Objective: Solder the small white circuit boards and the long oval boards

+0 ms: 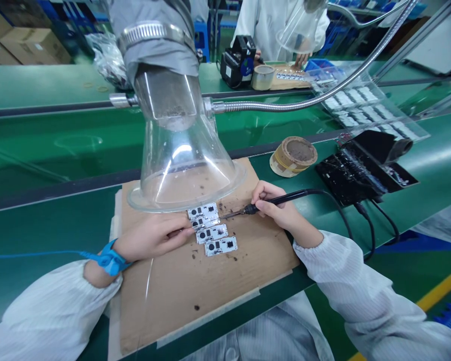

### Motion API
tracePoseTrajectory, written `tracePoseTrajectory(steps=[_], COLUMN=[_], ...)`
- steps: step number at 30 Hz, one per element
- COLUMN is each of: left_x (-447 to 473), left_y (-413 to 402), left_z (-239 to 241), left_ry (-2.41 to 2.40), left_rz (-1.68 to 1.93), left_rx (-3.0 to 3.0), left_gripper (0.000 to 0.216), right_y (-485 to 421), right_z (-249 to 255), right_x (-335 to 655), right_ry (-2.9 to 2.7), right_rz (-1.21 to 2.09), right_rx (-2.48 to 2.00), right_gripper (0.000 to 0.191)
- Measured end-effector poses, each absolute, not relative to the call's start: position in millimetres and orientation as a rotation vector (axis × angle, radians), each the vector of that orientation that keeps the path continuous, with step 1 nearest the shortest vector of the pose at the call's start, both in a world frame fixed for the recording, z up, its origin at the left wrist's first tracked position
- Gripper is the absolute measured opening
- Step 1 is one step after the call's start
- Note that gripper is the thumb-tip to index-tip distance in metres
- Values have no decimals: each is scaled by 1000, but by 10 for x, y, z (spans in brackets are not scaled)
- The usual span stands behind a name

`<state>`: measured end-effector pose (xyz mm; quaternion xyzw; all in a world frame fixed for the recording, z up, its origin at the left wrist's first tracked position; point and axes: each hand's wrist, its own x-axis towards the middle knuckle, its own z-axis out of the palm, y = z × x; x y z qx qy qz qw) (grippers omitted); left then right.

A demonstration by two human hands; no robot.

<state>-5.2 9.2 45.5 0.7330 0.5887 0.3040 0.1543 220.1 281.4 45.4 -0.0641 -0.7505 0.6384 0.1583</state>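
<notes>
Several small white circuit boards [221, 245] lie in a stepped row on a brown cardboard sheet [165, 311]. My right hand [272, 204] is closed around the black handle of a soldering iron [251, 208], whose tip reaches the right edge of the boards. At their left edge, my left hand [161, 233] is pinched shut on what looks like thin solder wire [148, 281], part of which trails below the palm. A blue wrist strap [110, 258] with a cord circles my left wrist. Whether the iron's tip touches a board cannot be made out.
A clear fume hood [184, 160] on a flexible metal arm hangs close above the boards. Right of the cardboard stand a round tape roll [293, 155] and a black iron holder [361, 170] with cables. Across the bench, a person in white works beside a black device [238, 62].
</notes>
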Motion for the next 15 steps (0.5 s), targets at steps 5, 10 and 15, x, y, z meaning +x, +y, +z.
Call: tracePoseTrajectory(steps=[5,10,15], left_x=[-62,-72,-75], left_y=[76,70,68], left_z=[413,395,384], left_ry=[1718,1732,1730], left_rz=[850,811,826], left_rx=[2077,2050,2053], left_gripper=[23,22,23], right_y=[2809,2794,2794], right_z=[459,488,481], right_x=[2199,2204,2203], right_ry=[-2172,-2187,-2183], right_rz=[1802,1796,1800], right_rx=[-200,-188,-205], right_gripper=[36,33,37])
